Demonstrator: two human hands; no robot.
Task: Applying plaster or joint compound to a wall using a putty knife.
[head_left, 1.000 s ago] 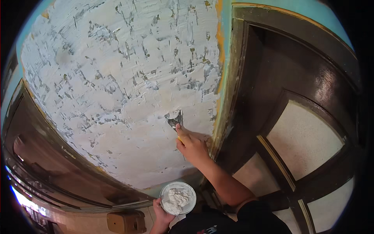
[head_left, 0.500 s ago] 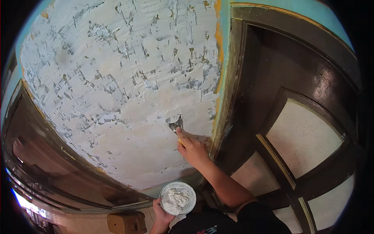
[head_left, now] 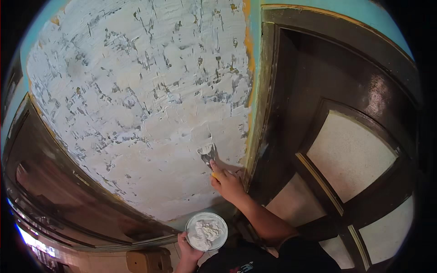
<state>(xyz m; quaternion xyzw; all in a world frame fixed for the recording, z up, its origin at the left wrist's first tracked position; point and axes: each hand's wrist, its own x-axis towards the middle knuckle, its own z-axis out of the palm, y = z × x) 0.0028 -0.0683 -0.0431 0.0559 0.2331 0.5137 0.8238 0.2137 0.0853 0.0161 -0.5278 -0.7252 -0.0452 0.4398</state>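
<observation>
My right hand (head_left: 229, 185) is closed around the yellow handle of a putty knife (head_left: 208, 156), with the index finger laid along its metal blade. White putty sits on the blade, which is at the lower right part of a wall (head_left: 168, 159) patchily coated in white filler. Low in front of me, my left hand (head_left: 187, 248) grips the left side of a round white tub (head_left: 188, 224). A lump of white putty (head_left: 207, 231) lies inside it. The fingers under the tub are hidden.
A dark brown door (head_left: 314, 68) with pale panels and a worn frame (head_left: 261, 104) borders the wall on the right. Another dark wooden frame with glossy panes (head_left: 50, 173) stands left. A brown plastic stool (head_left: 149, 260) is on the tiled floor below.
My right hand and the putty knife have moved a little down the wall. The view has shifted slightly; my left hand still holds the tub in about the same place.
</observation>
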